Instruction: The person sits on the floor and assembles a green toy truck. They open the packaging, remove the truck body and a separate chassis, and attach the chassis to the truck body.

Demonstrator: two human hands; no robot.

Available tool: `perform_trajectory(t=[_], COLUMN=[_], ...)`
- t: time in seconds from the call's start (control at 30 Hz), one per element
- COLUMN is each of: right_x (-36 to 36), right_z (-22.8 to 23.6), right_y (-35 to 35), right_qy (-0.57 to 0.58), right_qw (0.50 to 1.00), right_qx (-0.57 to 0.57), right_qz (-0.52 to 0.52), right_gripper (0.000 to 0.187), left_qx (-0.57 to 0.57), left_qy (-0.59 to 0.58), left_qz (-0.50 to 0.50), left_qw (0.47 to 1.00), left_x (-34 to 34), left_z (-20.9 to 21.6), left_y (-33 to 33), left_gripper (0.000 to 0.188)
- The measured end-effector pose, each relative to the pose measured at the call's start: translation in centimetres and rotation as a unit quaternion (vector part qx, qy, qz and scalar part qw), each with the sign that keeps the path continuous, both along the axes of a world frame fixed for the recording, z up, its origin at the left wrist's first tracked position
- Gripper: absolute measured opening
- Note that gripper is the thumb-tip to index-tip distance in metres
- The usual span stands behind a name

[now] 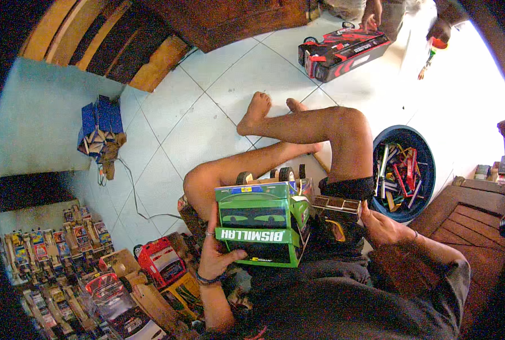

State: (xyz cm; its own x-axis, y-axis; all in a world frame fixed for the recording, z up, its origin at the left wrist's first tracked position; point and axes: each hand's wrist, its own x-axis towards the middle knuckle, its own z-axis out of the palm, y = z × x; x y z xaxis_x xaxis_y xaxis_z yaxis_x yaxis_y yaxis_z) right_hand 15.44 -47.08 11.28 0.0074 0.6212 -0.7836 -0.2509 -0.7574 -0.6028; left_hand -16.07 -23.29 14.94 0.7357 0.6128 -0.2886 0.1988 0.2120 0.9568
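Over my lap (349, 187), clear of the tiled floor (218, 73), my left hand (214, 260) grips a green toy truck (258, 218) by its side, thumb on the dark windscreen (264, 251), wheels (244, 178) pointing away from me. My right hand (385, 226) is closed in a pinch on the end of a ladder-like frame (336, 205) beside the truck; I cannot tell whether the two are joined. I judge this step to be fitting or checking the frame against the body, so the next move calls for a steady left grip while the right lines the frame up. Bold white capitals, upside down to me, cross a green band (291, 235) on the truck's front; smaller yellow lettering sits on the windscreen. By the floor's right edge stands a blue tub (402, 135) of coloured scraps. Toward its near left corner are a red toy truck (161, 262) and rows of small printed pieces (54, 249), too small to read. Near the far edge, another person's hand (372, 14) is on a red-and-black toy truck (343, 54), lettered along its side.
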Motion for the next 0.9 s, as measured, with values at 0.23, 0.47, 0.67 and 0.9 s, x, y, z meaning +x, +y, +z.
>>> perform_trajectory(t=[0.23,0.47,0.67,0.9], right_x=[-2.5,-4.8,-7.6,-9.1], right_z=[-0.4,1.2,3.5,3.9], right_y=[-1.2,1.1,3.7,4.6], right_qy=[-0.076,-0.109,-0.319,-0.412], right_qw=[0.996,0.957,0.884,0.847], right_qx=[-0.027,0.266,0.329,0.331], right_qz=[-0.022,-0.045,-0.091,-0.065], right_gripper=[0.063,0.065,0.063,0.062], left_qx=[0.37,0.541,0.321,0.214], left_qy=[0.148,0.172,-0.018,0.046], left_qz=[0.018,-0.046,0.213,0.266], left_qw=[0.917,0.822,0.923,0.939], left_x=[1.1,2.1,3.1,1.8], left_z=[1.1,1.2,-1.1,-2.6], left_y=[-3.6,-4.4,-5.3,-6.1], left_gripper=[0.088,0.08,0.072,0.034])
